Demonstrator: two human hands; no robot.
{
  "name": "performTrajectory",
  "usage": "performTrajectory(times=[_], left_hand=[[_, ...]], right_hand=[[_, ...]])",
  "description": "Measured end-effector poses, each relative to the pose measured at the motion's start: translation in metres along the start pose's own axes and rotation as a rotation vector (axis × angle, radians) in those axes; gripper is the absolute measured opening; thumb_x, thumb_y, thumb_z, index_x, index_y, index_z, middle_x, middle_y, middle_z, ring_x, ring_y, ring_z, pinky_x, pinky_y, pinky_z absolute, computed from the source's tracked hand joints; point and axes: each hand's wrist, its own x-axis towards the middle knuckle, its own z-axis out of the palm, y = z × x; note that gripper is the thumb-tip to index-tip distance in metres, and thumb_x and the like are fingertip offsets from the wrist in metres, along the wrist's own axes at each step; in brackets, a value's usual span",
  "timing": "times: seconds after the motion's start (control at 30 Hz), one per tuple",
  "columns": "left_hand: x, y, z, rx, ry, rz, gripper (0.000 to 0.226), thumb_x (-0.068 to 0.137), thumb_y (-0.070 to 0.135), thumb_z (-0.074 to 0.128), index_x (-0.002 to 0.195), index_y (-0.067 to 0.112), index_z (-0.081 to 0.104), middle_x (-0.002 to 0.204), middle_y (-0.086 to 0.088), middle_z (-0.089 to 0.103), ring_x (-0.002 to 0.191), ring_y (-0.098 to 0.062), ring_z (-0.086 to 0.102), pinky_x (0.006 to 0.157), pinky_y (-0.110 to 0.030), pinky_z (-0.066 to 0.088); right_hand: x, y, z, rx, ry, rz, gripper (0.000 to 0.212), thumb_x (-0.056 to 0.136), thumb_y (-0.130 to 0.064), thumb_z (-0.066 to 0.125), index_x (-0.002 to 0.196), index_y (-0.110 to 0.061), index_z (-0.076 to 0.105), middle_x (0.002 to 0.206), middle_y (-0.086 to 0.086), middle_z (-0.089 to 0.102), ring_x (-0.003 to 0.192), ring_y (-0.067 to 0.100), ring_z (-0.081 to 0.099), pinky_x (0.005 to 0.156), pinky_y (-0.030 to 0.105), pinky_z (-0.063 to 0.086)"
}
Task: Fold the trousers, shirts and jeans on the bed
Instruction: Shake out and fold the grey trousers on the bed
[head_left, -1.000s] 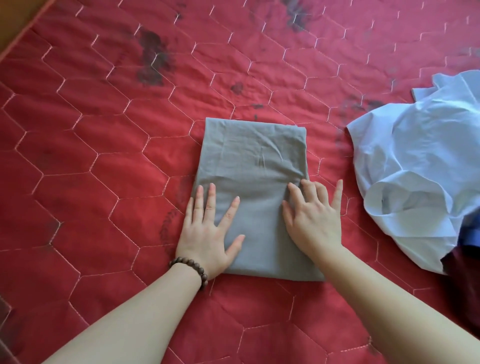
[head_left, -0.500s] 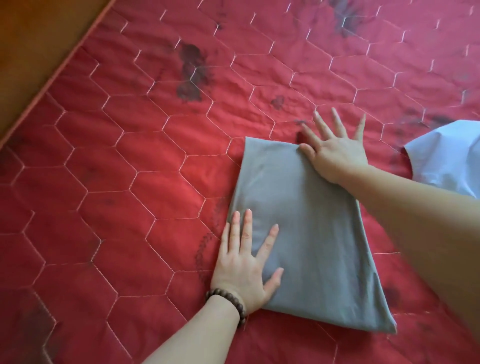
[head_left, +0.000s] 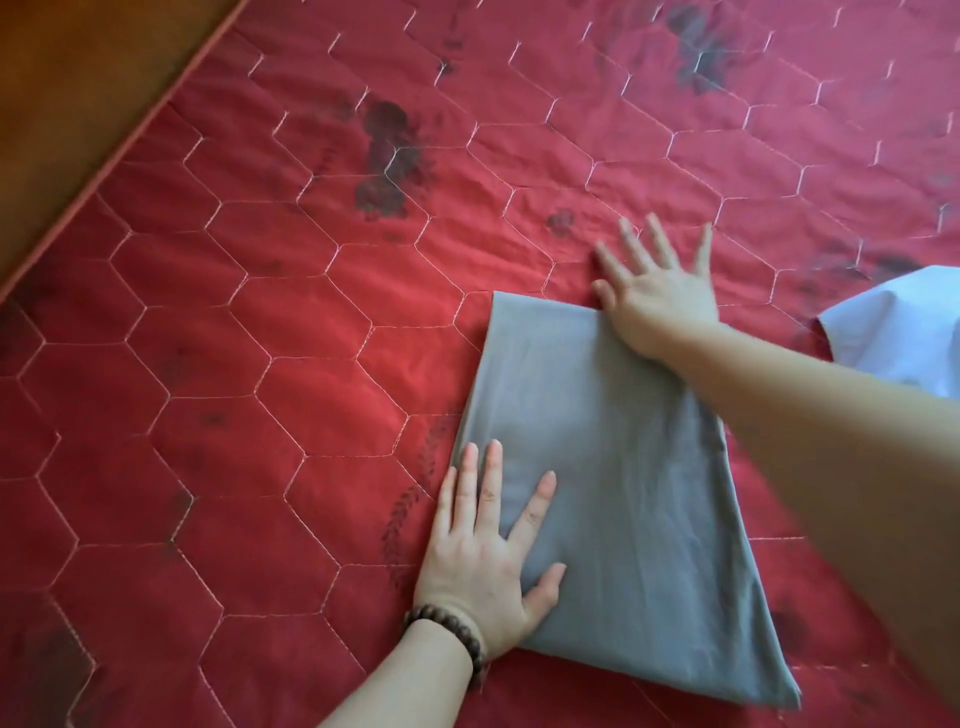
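Smoothing step: pressing the folded grey garment flat on the red quilted bed cover; it looks close to finished as a neat rectangle.
Garment place: at about 5 o'clock in the view, its long edges running from 12 toward 5 o'clock, lying flat on the cover.
Left hand: flat, fingers spread and straight, resting half on the garment's near left edge at 7 o'clock of the cloth, gripping nothing; a bead bracelet sits at the wrist.
Right hand: also flat and spread, heel on the garment's far right corner at 1 o'clock, fingers reaching past the edge onto the cover.
Next garment: a pale blue shirt, unfolded, at 3 o'clock, just beside the right forearm.
Doing it well: in my judgement, keep the left palm anchoring the near edge while the right sweeps outward, so layers do not slide; press along the fold lines, not across them, and square the far corners.
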Motion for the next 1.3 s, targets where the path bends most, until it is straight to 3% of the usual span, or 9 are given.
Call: performTrajectory(times=[0.13, 0.23, 0.37, 0.47, 0.57, 0.67, 0.83, 1.03, 1.3], left_hand=[[0.001, 0.001, -0.001, 0.029, 0.013, 0.005, 0.082, 0.077, 0.063, 0.047, 0.15, 0.032, 0.026, 0.156, -0.027, 0.01, 0.145, -0.043, 0.007, 0.112, -0.057, 0.022], [0.001, 0.002, -0.001, 0.024, 0.013, 0.007, 0.081, 0.076, 0.062, 0.048, 0.149, 0.032, 0.028, 0.156, -0.027, 0.01, 0.145, -0.043, 0.008, 0.112, -0.056, 0.022], [0.0, 0.0, 0.002, 0.073, 0.041, 0.013, 0.081, 0.079, 0.062, 0.044, 0.15, 0.031, 0.024, 0.156, -0.027, 0.01, 0.145, -0.043, 0.006, 0.114, -0.055, 0.019], [0.001, 0.0, 0.002, 0.098, 0.052, 0.016, 0.079, 0.08, 0.062, 0.041, 0.151, 0.031, 0.023, 0.156, -0.027, 0.01, 0.145, -0.043, 0.006, 0.114, -0.055, 0.019], [0.0, 0.0, 0.001, 0.099, 0.065, 0.019, 0.077, 0.081, 0.063, 0.037, 0.15, 0.031, 0.025, 0.156, -0.027, 0.009, 0.145, -0.043, 0.006, 0.114, -0.055, 0.02], [-0.001, 0.001, 0.003, 0.101, 0.082, 0.023, 0.078, 0.081, 0.063, 0.038, 0.15, 0.031, 0.025, 0.156, -0.027, 0.009, 0.145, -0.043, 0.007, 0.115, -0.054, 0.018], [-0.002, 0.001, -0.003, 0.075, 0.083, 0.016, 0.073, 0.081, 0.063, 0.039, 0.148, 0.036, 0.027, 0.157, -0.023, 0.009, 0.145, -0.042, 0.006, 0.114, -0.056, 0.018], [-0.012, 0.009, -0.015, -0.312, 0.195, -0.316, 0.052, 0.081, 0.035, 0.071, 0.13, 0.028, 0.059, 0.141, -0.031, 0.037, 0.129, -0.046, 0.039, 0.107, -0.046, 0.033], [-0.049, -0.004, -0.028, -0.21, 0.121, -0.434, 0.054, 0.085, 0.048, 0.063, 0.136, 0.036, 0.05, 0.116, -0.021, 0.047, 0.103, -0.037, 0.047, 0.091, -0.042, 0.043]], right_hand=[[-0.069, -0.026, 0.002, 0.084, 0.252, -0.379, 0.056, 0.098, -0.043, 0.03, 0.149, -0.02, 0.03, 0.16, 0.004, 0.018, 0.148, 0.023, 0.012, 0.114, 0.063, 0.005], [-0.132, -0.023, 0.028, 0.033, 0.044, -0.647, 0.054, 0.099, -0.051, 0.025, 0.15, -0.035, 0.023, 0.158, -0.004, 0.02, 0.146, 0.021, 0.017, 0.117, 0.057, 0.006], [-0.085, 0.031, 0.027, 0.015, -0.022, -0.145, 0.051, 0.1, -0.05, 0.01, 0.149, -0.039, 0.006, 0.16, -0.005, 0.015, 0.148, 0.019, 0.007, 0.112, 0.065, -0.002], [-0.087, 0.015, 0.02, 0.082, 0.068, 0.07, 0.053, 0.101, -0.047, 0.017, 0.152, -0.031, 0.018, 0.161, -0.002, 0.007, 0.149, 0.021, -0.001, 0.111, 0.067, -0.007], [-0.16, -0.044, 0.027, 0.234, 0.186, -0.116, 0.055, 0.098, -0.048, 0.031, 0.149, -0.029, 0.03, 0.16, 0.002, 0.017, 0.148, 0.024, 0.011, 0.114, 0.064, 0.004], [-0.248, -0.043, 0.048, 0.192, 0.049, -0.314, 0.059, 0.095, -0.056, 0.033, 0.15, -0.034, 0.027, 0.158, 0.0, 0.022, 0.147, 0.021, 0.016, 0.116, 0.055, 0.015], [-0.258, 0.004, 0.051, 0.351, -0.024, 0.031, 0.054, 0.1, -0.044, 0.037, 0.147, -0.039, 0.013, 0.159, -0.005, 0.0, 0.149, 0.022, 0.003, 0.12, 0.043, 0.006], [-0.266, -0.029, 0.04, 0.795, 0.103, 0.319, 0.056, 0.091, -0.03, 0.062, 0.143, -0.028, 0.042, 0.161, 0.002, 0.001, 0.144, 0.008, 0.013, 0.108, 0.009, 0.011], [-0.285, -0.078, 0.028, 0.822, 0.056, 0.255, 0.052, 0.091, -0.017, 0.063, 0.141, -0.02, 0.047, 0.16, 0.014, 0.005, 0.147, 0.021, 0.014, 0.109, 0.004, 0.004]])
